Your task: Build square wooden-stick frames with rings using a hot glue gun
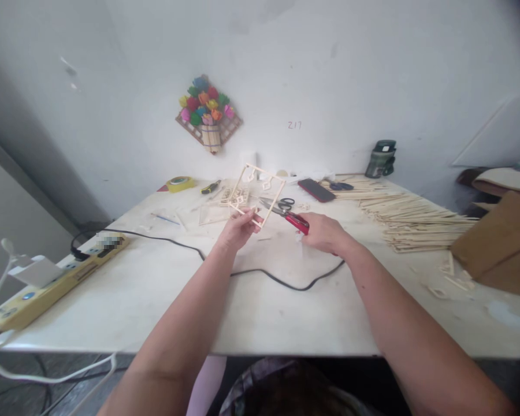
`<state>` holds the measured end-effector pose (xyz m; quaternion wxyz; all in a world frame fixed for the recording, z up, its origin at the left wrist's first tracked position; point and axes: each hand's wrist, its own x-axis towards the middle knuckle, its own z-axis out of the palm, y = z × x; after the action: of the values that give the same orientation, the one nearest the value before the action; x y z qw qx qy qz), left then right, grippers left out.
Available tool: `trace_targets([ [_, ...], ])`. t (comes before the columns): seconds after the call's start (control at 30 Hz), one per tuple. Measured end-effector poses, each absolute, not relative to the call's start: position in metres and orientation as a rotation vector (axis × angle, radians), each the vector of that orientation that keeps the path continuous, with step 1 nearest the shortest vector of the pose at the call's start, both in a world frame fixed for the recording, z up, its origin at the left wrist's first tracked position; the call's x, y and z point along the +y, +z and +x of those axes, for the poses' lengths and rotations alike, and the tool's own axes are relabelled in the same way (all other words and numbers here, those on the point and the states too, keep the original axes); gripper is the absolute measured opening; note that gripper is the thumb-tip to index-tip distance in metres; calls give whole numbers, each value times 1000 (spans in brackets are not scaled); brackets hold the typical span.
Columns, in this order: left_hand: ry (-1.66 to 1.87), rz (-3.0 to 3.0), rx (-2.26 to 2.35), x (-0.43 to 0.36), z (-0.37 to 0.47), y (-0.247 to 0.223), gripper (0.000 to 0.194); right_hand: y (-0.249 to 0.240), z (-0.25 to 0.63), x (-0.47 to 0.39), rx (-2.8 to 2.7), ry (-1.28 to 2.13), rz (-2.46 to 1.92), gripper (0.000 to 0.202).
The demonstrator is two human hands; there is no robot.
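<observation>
My left hand (pixel 239 228) pinches the lower edge of a wooden stick frame (pixel 274 203), which is tilted up above the table. Small diamond-shaped stick pieces sit inside its top edge and near its lower left corner. In my right hand (pixel 326 232) is a red hot glue gun (pixel 297 222), its dark nozzle pointing left toward the frame's right side. The fingers wrap round its grip, which is mostly hidden. Just behind the nozzle lie scissors (pixel 286 204) with black handles. Several short sticks (pixel 234 196) lie behind the frame.
A black cord (pixel 281 283) runs across the table from a yellow power strip (pixel 56 283). Many loose sticks (pixel 403 222) and a cardboard box (pixel 498 248) are at the right. Yellow tape (pixel 180 184), a phone (pixel 316 190) and a dark bottle (pixel 380 159) stand farther back.
</observation>
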<state>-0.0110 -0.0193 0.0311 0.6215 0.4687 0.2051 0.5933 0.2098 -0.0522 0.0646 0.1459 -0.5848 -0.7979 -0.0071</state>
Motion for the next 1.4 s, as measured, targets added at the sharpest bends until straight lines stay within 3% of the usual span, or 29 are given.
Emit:
trace_targets([
  [0.37, 1642, 1199, 714, -14, -11, 35, 34, 72, 208, -61, -2103, -110, -1752, 38],
  [0.87, 1620, 1370, 762, -20, -3, 33, 33, 62, 177, -73, -2082, -278, -1854, 50],
  [1.4, 1738, 1363, 794, -18, 7, 30, 28, 59, 169, -74, -2005, -230, -1929, 46],
])
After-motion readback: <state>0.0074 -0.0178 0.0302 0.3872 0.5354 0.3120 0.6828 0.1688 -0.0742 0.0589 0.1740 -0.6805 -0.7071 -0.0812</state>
